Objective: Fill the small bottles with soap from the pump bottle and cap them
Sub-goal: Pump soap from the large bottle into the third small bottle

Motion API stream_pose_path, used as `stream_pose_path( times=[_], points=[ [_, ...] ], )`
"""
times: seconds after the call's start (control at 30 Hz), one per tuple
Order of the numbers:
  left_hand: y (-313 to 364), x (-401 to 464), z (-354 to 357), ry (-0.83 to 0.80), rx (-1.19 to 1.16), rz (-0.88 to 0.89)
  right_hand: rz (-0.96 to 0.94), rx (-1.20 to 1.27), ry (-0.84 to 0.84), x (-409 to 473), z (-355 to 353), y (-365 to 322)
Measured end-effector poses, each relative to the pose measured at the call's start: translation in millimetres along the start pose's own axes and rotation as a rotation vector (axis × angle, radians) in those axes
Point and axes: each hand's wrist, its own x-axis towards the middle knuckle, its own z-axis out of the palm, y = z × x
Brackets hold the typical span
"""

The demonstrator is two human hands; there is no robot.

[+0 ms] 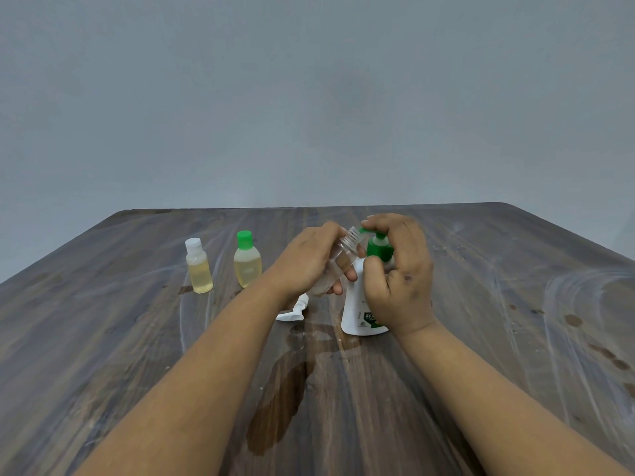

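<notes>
Left of centre, I see the white-capped bottle and green-capped bottle filled; my left hand grips the clear bottle, uncapped, at the pump bottle, my right hand curled over its pump.

Two bare forearms enter from the near edge of the worktop, with no sleeves showing anywhere along them. Neither wrist carries a watch, band or bracelet, and no rings show on the fingers. No gloves cover the left hand or the right hand. The back of the right hand carries a few small dark smudges near the knuckles. The fingernails that show are short and unpainted.
</notes>
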Motion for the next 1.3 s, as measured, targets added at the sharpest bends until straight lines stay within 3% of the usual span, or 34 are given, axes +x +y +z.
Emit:
stream_pose_path(
  times=[1.3],
  points=[
    [0.4,0.6,-0.1,-0.008,0.002,0.001,-0.006,-0.001,0.007,-0.5,0.4,-2.2]
  ],
)
